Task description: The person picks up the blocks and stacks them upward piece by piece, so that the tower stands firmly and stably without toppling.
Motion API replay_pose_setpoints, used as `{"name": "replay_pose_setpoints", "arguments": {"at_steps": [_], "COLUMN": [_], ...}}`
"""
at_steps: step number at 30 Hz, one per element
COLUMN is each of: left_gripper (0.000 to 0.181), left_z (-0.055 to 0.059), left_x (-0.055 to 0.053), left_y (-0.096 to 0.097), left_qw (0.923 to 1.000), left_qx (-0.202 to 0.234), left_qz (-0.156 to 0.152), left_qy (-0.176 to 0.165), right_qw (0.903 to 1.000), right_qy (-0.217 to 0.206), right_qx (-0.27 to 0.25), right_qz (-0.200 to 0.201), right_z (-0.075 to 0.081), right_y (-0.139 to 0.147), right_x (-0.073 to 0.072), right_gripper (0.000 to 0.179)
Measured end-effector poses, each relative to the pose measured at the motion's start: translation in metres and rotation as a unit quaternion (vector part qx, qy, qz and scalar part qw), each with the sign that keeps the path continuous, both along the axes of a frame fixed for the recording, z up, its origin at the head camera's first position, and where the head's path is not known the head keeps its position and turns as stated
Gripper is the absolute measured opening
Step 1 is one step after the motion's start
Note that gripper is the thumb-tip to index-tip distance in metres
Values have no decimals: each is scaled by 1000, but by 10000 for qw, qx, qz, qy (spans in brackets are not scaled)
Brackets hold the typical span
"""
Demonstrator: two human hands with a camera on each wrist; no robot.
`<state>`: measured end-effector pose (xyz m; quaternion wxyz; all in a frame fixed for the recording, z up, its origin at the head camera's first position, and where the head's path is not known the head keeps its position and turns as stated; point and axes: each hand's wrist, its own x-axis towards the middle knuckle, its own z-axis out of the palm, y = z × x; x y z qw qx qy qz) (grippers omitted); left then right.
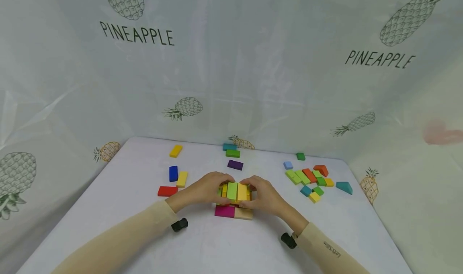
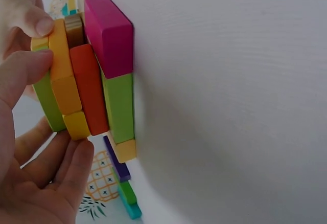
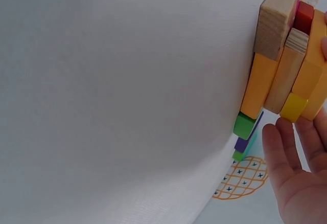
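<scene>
Several layers of wooden blocks form a low stack at the middle of the table. On top, a light green block (image 1: 232, 191) and a yellow-orange block (image 1: 242, 192) lie side by side. My left hand (image 1: 210, 188) holds the green one, thumb at its near end and fingers at the far end. From the other side, my right hand (image 1: 267, 196) grips the yellow-orange one the same way. Below show a red-orange block (image 2: 90, 88) and a plain wood block (image 3: 286, 73). The bottom layer includes a magenta block (image 1: 224, 211) and a beige wood block (image 1: 243, 213).
Loose blocks lie left of the stack, including a red block (image 1: 167, 191) and a blue block (image 1: 173, 173). Behind it are a purple block (image 1: 235, 165) and a green block (image 1: 233, 154). Several more sit at the right, near a teal block (image 1: 344, 187).
</scene>
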<state>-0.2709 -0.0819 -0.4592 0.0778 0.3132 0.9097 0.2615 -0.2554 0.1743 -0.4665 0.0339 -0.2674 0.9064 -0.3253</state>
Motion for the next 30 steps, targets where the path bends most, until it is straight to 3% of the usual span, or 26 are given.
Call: {"name": "replay_pose_setpoints", "arguments": {"at_steps": [13, 30], "left_gripper": [62, 62], "left_z": [-6, -4], "left_x": [-4, -2], "left_y": [-1, -3], "left_qw": [9998, 9997], "left_qx": [-77, -13], "left_qz": [-65, -134], "left_qy": [167, 210], "right_qw": [9999, 9997], "right_qy": [157, 226], "right_qx": [63, 112], "right_qz": [14, 22], "right_z": [-2, -2], "right_y": [0, 0], "right_x": [3, 2], "right_gripper": [56, 57]}}
